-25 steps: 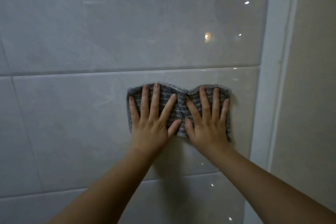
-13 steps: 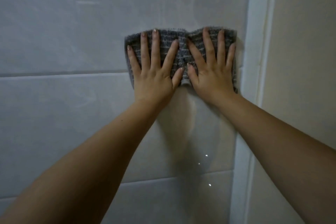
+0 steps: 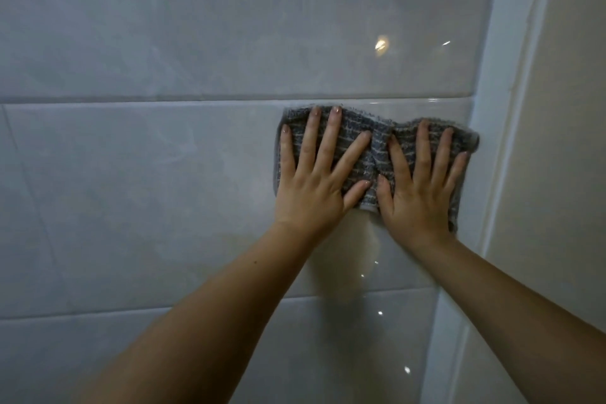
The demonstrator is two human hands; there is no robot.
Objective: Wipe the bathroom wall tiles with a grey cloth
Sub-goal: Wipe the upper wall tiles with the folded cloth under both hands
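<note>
Glossy pale wall tiles (image 3: 164, 207) fill your view, with a white corner trim (image 3: 505, 108) running down at three o'clock. The grey cloth (image 3: 377, 147) lies flat on the middle tile, its three-o'clock edge touching the trim. Your left hand (image 3: 314, 187) and right hand (image 3: 419, 197) press it side by side, fingers straight and spread.

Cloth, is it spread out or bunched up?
Spread out: left hand and right hand press the cloth flat against the tile, with one pucker between them.
</note>
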